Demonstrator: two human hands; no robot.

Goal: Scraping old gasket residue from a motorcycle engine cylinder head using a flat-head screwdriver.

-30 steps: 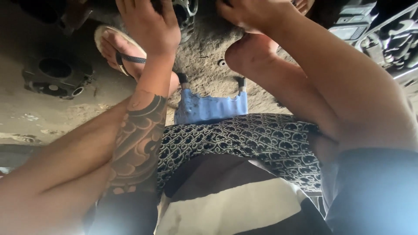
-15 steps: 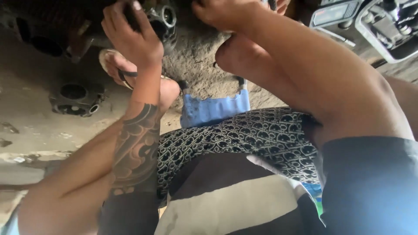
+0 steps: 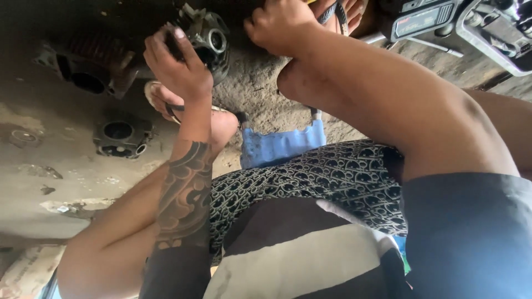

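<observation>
My left hand, on a tattooed forearm, is wrapped around a dark metal engine part with a round port, held just above the dirty concrete floor. To its right, my right hand is curled into a fist at the top of the view, close to the same part. Whatever is inside that fist is hidden. My foot in a sandal rests on the floor right under the left hand. I sit on a low blue stool, in patterned shorts.
A ribbed round cylinder piece lies on the floor at left. Behind it sits a larger dark engine block. A dark machine casing and a metal frame stand at top right. Another sandalled foot shows at the top.
The view has tilted upward, so both hands and the engine part now sit lower in the picture and are fully seen. My left hand keeps its grip on the part.
</observation>
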